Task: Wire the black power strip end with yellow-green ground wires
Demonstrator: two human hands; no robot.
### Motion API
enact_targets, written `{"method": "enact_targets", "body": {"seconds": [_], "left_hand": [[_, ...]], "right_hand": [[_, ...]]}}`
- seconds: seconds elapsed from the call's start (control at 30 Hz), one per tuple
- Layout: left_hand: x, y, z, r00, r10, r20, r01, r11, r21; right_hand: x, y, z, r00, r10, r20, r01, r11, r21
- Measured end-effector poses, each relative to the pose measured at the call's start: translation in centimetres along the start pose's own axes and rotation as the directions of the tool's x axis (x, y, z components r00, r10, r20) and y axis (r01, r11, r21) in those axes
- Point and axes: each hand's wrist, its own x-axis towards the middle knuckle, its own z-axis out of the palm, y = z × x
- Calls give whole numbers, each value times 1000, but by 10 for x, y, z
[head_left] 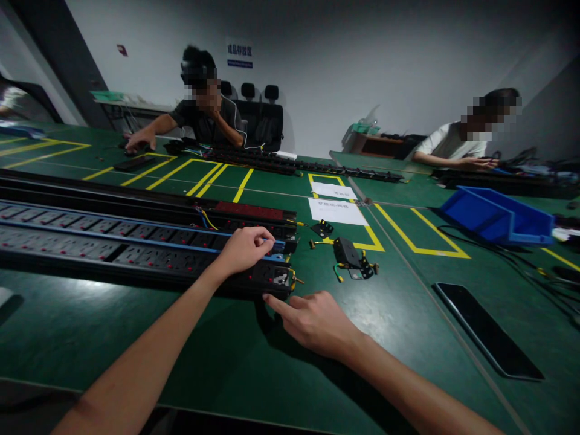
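Long black power strips (149,261) with rows of sockets and small red parts lie side by side on the green table, a blue strip running along them. Over their right end is my left hand (244,249), its fingers curled closed; whatever they hold is hidden. My right hand (317,323) is at the near side of the front strip, index finger stretched out to its lower edge and the other fingers bent. Yellow wires (295,280) stick out of the strip's end. Just beyond lie a small black box-shaped part (347,252) with wires and a black bracket (322,228).
A phone (487,329) lies at the right, and a blue bin (496,216) with black cables (507,260) near it stands behind. White paper sheets (338,211) lie within yellow tape lines. Two people (203,121) (457,145) sit across the table beside more strips (290,166).
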Motion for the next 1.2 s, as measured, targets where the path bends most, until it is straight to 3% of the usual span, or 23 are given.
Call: {"method": "enact_targets", "body": {"seconds": [0.6,0.8,0.93,1.07,1.2], "left_hand": [[0,1,0,1000,-14,4,14,1000,0],[-2,1,1,1000,-19,11,19,1000,-24],[-2,1,1,1000,-18,10,18,999,-30],[-2,1,1,1000,-22,11,22,999,-38],[-2,0,1,1000,-21,11,22,999,-43]], "right_hand": [[-1,2,5,1000,4,-4,-4,1000,28],[-3,4,9,997,-29,-77,32,999,33],[-5,5,13,976,-52,-211,75,992,99],[-7,6,16,923,92,-374,36,946,321],[-6,11,13,808,417,-416,-76,775,628]]}}
